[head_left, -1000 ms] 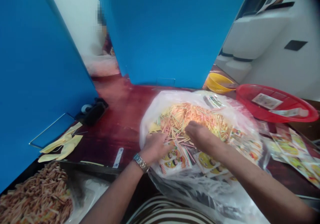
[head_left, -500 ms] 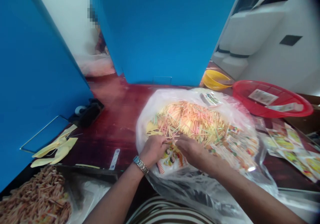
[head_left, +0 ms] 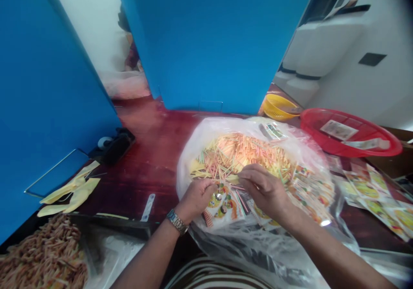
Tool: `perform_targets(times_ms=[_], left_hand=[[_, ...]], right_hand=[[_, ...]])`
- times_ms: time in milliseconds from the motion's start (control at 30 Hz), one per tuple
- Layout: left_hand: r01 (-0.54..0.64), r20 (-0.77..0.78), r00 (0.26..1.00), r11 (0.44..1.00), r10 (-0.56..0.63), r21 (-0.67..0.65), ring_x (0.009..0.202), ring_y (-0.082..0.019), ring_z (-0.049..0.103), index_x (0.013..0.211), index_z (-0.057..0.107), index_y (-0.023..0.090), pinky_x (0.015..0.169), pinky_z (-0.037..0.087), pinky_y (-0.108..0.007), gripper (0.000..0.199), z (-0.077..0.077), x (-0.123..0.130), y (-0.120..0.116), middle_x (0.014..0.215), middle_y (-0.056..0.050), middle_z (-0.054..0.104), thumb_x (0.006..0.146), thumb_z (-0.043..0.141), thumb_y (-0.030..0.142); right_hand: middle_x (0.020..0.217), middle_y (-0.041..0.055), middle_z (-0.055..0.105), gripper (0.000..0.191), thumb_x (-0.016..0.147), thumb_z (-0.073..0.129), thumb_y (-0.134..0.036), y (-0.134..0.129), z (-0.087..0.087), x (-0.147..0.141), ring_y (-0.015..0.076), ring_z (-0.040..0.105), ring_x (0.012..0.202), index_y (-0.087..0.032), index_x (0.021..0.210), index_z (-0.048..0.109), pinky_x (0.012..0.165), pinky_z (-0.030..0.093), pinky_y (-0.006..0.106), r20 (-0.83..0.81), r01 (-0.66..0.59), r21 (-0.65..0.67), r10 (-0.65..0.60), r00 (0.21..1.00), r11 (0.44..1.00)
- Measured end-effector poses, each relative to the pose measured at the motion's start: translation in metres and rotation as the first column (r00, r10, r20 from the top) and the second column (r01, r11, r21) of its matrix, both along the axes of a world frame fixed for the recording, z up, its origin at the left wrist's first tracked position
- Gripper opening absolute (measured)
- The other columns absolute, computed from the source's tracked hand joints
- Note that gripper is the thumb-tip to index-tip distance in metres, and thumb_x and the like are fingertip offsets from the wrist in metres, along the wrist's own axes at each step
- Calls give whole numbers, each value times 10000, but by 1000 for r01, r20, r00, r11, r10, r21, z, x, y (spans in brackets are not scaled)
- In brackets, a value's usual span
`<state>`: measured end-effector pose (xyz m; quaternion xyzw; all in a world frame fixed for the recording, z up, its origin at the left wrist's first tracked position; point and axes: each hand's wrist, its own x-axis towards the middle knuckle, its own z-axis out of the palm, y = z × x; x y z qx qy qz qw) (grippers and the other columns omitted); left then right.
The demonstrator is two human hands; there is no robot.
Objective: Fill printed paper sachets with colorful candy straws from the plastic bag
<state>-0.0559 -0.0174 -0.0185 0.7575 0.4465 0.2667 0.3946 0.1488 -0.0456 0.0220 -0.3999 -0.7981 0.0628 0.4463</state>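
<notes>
A heap of thin pastel sticks (head_left: 251, 149), pink, yellow and pale green, lies on a large clear plastic bag (head_left: 190, 151). My left hand (head_left: 196, 201), with a metal watch on its wrist, pinches the upper left edge of a printed packet (head_left: 222, 207) with cartoon figures. Just right of it my right hand (head_left: 264, 190) has its fingers bent together at the near edge of the heap. Pale yellow sticks lie at its fingertips; whether they are gripped I cannot make out. More printed packets (head_left: 309, 194) lie on the bag's right side.
Blue panels (head_left: 209, 44) stand behind and left. At right are a red basket (head_left: 351, 147), a yellow basket (head_left: 279, 107) and flat packets (head_left: 374, 190). Yellow strips (head_left: 69, 190) and a black tape dispenser (head_left: 118, 145) lie left. Brown sticks (head_left: 45, 254) fill the lower left.
My right hand has moved right and away from my left hand, showing more of the printed packet. My left hand stays at the packet's edge.
</notes>
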Motion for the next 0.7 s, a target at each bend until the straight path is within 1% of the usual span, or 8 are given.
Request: perform_targets(times_ms=[100,200,233,333,433,500,600,700], left_hand=[[33,-18,999,997,-32,64,646,-129,481,649,555,162,621,352,-238,343,2,-1,-1,639,4,524,891,392,342],[59,15,998,993,-61,107,658,-132,497,665,581,164,631,369,-235,342,6,-1,-2,649,-4,535,889,399,347],[60,33,997,992,-64,114,666,-135,506,676,595,164,640,380,-236,341,7,-1,-3,654,-9,548,888,404,352],[38,86,995,992,-49,123,700,-153,542,726,648,164,684,417,-249,352,9,-2,-5,688,-28,606,890,410,366],[42,105,993,990,-56,131,755,-170,580,802,689,172,739,435,-269,339,10,-3,-8,759,-44,663,896,416,351],[79,106,990,986,-95,148,833,-182,597,905,700,192,802,430,-288,303,10,-2,-10,851,-51,693,897,429,327],[103,122,984,977,-127,185,927,-194,595,1042,676,224,881,406,-322,279,9,-1,-13,974,-54,698,891,455,303],[91,182,976,981,-123,173,954,-196,588,1088,659,221,918,392,-344,281,8,0,-14,1012,-61,690,885,478,292]], right_hand=[[794,42,598,137,864,475,-132,1,2,2,135,597,726,-212,896,582,619,509,256,-24,56,-5,-56,998,998],[823,58,600,150,868,466,-132,1,9,5,145,603,764,-208,920,584,649,516,263,44,92,45,-94,995,995],[835,61,600,166,873,452,-126,0,11,5,145,604,775,-207,938,581,658,517,261,77,72,56,-77,994,996],[867,70,600,217,885,403,-106,-3,11,4,141,600,783,-197,999,564,661,517,250,186,-53,48,43,982,997],[877,79,594,228,888,382,-90,-4,9,2,135,594,772,-175,1016,550,641,512,238,251,-166,-4,161,954,986],[871,80,588,207,891,389,-91,-4,10,2,132,589,774,-165,999,548,640,505,236,244,-221,-63,229,942,973],[846,67,579,156,899,411,-119,-2,17,1,127,571,761,-168,944,552,638,487,236,178,-249,-153,275,945,956],[786,45,562,139,901,417,-137,-3,26,-1,120,539,703,-171,873,549,609,460,232,142,-213,-208,245,959,955]])
